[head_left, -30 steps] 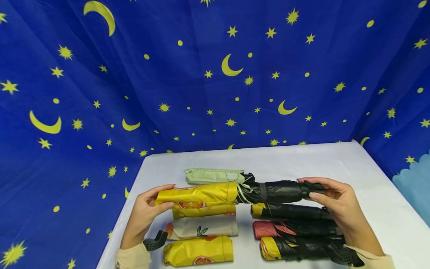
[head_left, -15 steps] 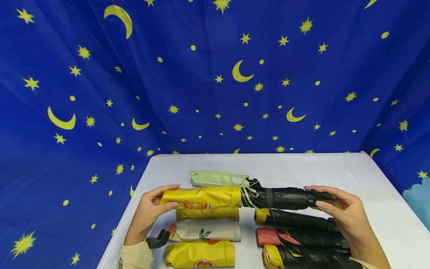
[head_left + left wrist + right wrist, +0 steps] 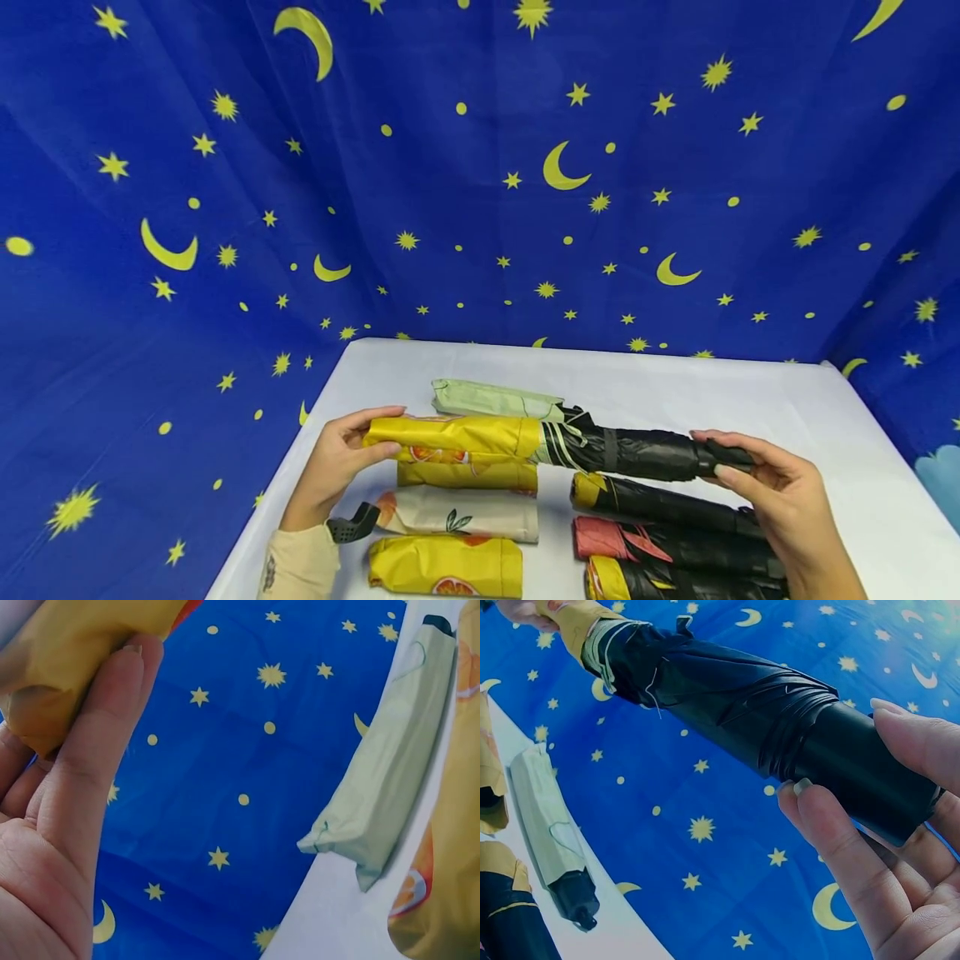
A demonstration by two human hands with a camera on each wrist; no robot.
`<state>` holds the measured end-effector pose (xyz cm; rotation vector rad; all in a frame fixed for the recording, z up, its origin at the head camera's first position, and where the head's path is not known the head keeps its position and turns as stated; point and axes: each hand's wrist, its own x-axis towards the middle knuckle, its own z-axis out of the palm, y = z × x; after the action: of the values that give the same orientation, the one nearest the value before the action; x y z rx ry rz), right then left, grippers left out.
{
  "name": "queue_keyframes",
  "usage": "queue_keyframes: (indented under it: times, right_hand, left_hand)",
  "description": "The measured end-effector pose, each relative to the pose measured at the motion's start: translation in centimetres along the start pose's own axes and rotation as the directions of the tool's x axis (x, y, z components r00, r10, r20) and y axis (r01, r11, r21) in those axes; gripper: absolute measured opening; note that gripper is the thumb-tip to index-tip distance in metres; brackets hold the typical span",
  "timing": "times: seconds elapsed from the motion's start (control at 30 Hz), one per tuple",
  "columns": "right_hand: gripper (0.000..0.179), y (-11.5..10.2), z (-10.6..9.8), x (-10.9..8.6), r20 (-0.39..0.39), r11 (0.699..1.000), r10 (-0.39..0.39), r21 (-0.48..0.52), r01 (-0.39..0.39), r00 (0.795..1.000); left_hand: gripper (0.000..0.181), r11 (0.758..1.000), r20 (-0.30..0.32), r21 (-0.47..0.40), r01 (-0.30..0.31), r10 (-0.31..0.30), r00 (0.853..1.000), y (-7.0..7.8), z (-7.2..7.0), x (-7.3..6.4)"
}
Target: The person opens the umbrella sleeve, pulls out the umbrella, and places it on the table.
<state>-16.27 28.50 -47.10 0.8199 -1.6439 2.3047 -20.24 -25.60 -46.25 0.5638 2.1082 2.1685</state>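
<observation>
In the head view, a folded black umbrella [image 3: 648, 452] with pale green edging is held level above the white table. Its left end is inside a yellow umbrella sleeve [image 3: 465, 435] printed with orange slices. My left hand [image 3: 337, 458] pinches the sleeve's closed end between thumb and fingers. At the other end my right hand [image 3: 787, 492] grips the black handle [image 3: 862, 772], seen close up in the right wrist view. How far the umbrella reaches inside the sleeve is hidden.
Behind lies a pale green sleeve [image 3: 495, 398] with a black umbrella end poking out. Nearer are a white sleeve [image 3: 465, 514], a yellow sleeve [image 3: 442, 567], and another partly covered yellow one. Several folded black umbrellas [image 3: 675, 502] lie at right. Blue starry cloth [image 3: 450, 167] hangs behind.
The head view has tilted and turned a little, shifting the scene. Both hands keep their hold on the sleeve and umbrella; how they sit together looks much the same.
</observation>
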Motion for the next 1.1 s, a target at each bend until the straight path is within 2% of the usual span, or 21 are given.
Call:
queue_keyframes:
  times: [0.43,0.57,0.7,0.77,0.87,0.93,1.1]
  right_hand:
    - [0.040,-0.9,-1.1,-1.4,-0.093,0.995,0.075,-0.063,-0.082,0.993]
    - [0.042,-1.0,-2.1,-1.8,-0.087,0.998,0.052,-0.028,-0.055,0.995]
    - [0.042,-0.8,-3.8,-2.2,-0.088,0.999,0.041,-0.007,-0.041,0.995]
    - [0.042,-0.8,-4.8,-2.6,-0.102,0.998,0.056,-0.030,-0.059,0.993]
    - [0.041,-0.5,-5.9,-3.4,-0.150,0.985,0.124,-0.099,-0.140,0.981]
    - [0.040,0.0,-6.5,-3.9,-0.187,0.970,0.183,-0.126,-0.208,0.965]
    - [0.038,1.8,-7.7,-5.1,-0.233,0.951,0.274,-0.078,-0.299,0.933]
  left_hand:
    - [0.050,0.999,-0.016,-0.014,0.051,-0.051,0.999,-1.6,-0.7,0.8]
    - [0.048,0.998,-0.076,0.002,0.056,-0.055,0.996,-1.9,-1.5,0.8]
    - [0.048,0.996,-0.166,0.026,0.085,-0.080,0.983,-2.4,-2.6,0.5]
    - [0.048,0.994,-0.182,0.034,0.105,-0.097,0.978,-2.9,-3.0,0.7]
    - [0.049,0.989,-0.196,0.055,0.137,-0.124,0.973,-3.8,-3.3,1.2]
    - [0.051,0.984,-0.204,0.076,0.164,-0.146,0.968,-4.6,-3.2,1.4]
    - [0.055,0.968,-0.213,0.103,0.230,-0.204,0.956,-6.7,-2.3,2.3]
